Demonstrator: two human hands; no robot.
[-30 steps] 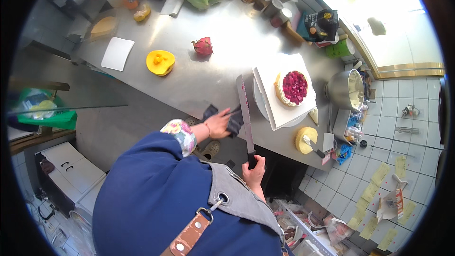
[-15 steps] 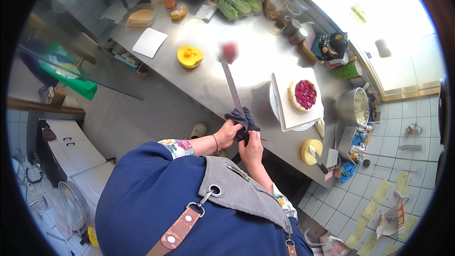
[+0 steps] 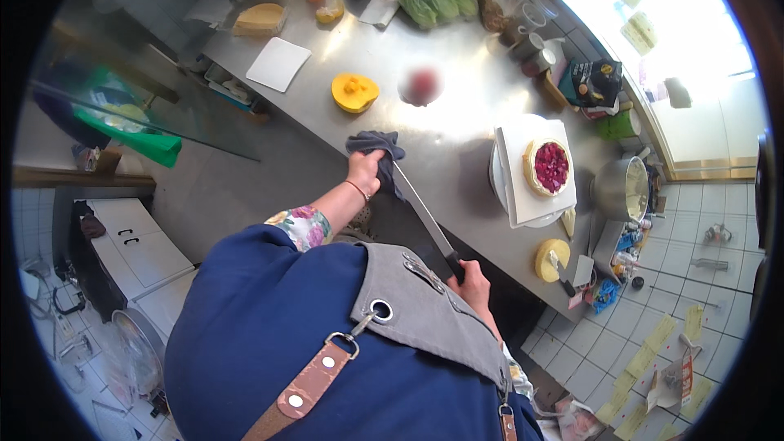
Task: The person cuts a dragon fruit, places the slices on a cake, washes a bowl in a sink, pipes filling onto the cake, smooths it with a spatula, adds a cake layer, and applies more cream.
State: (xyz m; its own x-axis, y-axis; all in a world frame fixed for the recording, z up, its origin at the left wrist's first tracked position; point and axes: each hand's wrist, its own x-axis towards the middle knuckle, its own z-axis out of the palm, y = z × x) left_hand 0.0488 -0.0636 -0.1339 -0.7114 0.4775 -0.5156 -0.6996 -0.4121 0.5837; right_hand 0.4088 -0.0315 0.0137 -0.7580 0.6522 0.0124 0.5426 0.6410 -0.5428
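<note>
- Right hand grip: fist clenched round the dark handle of a long knife, low by the apron, so the blade runs up and away from the body.
- Left hand grip: pinching a dark grey cloth over the far end of the blade; cloth sits between fingers and steel, presumably to keep skin off the edge while wiping.
- Knife is held in the air just off the near edge of the steel counter, not resting on it, blade angled across the front of the person.
- White cutting board lies toward the right end of the counter, a round tart with red filling on it, well clear of the blade.
- Metal pot sits just beside the board, further right.
- Yellow halved fruit and a reddish fruit, blurred, sit mid-counter, apart from both hands.
- Bagged greens and jars are pushed to the far edge.
</note>
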